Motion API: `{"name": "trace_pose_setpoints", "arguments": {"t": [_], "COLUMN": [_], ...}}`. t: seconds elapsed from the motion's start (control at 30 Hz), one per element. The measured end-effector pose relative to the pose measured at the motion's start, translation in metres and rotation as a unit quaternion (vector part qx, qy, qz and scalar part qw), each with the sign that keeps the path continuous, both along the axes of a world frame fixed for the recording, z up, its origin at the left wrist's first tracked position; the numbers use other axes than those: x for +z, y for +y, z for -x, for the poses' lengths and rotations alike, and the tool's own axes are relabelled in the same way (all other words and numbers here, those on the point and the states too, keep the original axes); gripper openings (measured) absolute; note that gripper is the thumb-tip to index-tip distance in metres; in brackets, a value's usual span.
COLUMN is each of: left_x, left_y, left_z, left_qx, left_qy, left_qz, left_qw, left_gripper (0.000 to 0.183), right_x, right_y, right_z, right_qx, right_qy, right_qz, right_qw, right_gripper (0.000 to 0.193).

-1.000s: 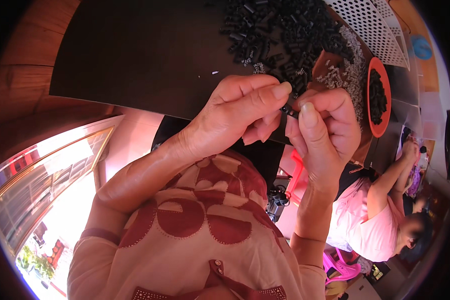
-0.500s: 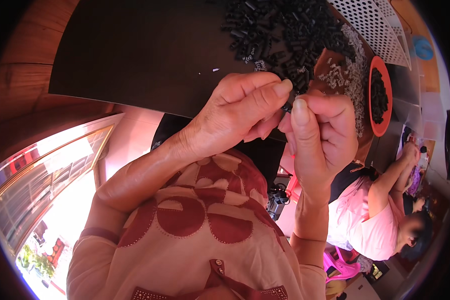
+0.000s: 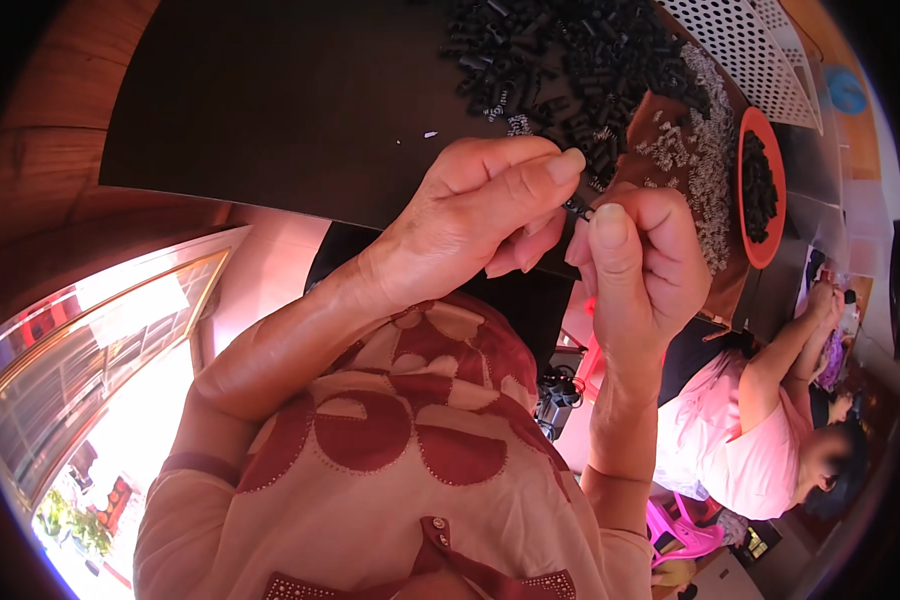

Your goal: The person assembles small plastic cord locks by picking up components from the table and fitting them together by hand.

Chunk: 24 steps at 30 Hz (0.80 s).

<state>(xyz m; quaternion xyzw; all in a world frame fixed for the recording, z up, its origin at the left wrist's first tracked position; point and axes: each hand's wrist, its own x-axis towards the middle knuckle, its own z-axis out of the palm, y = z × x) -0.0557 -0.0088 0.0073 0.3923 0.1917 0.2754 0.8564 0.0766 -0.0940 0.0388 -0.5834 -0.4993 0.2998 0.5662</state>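
Above the table's near edge, my left hand point(image 3: 490, 210) and my right hand point(image 3: 642, 265) are closed in pinches, almost meeting. A small dark piece point(image 3: 577, 208) shows in the narrow gap between the fingertips, gripped from both sides; most of it is hidden, so its exact kind is unclear. Beyond my hands is a heap of short black tubes point(image 3: 610, 60) on the dark table point(image 3: 270, 110). To their right, small metal coil springs point(image 3: 712, 130) lie in a loose pile on a brown sheet point(image 3: 650, 110).
An orange-red bowl point(image 3: 778, 190) of black pieces stands at the right. White perforated panels point(image 3: 740, 50) rise behind it. Two white scraps point(image 3: 430, 134) lie on the table. At the lower right another person in pink point(image 3: 735, 430) works with both hands together.
My right hand has shifted slightly down, so the gap between the fingertips is a little wider and more of the dark piece shows. My left hand has barely moved.
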Motion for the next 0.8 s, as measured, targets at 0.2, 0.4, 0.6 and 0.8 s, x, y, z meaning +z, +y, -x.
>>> {"name": "trace_pose_setpoints", "arguments": {"t": [0.2,0.4,0.6,0.8], "left_x": [0.0,0.0,-0.001,0.0], "left_y": [0.0,0.0,0.002,0.001], "left_z": [0.0,0.001,0.003,0.002], "left_qx": [0.004,-0.003,-0.03,-0.019], "left_qy": [0.006,0.007,0.0,0.005], "left_qz": [0.0,-0.005,-0.001,-0.02], "left_qw": [1.0,1.0,1.0,1.0], "left_gripper": [0.028,0.03,0.031,0.031], "right_x": [0.004,0.013,0.012,0.014], "right_y": [-0.004,-0.008,-0.011,-0.012], "right_z": [0.009,0.01,0.003,0.003], "right_qx": [-0.018,0.001,0.017,0.024], "right_qy": [-0.09,-0.032,-0.055,0.092], "right_qz": [0.007,0.063,0.053,0.105], "right_qw": [0.996,0.997,0.997,0.99], "right_gripper": [0.013,0.007,0.008,0.011]}}
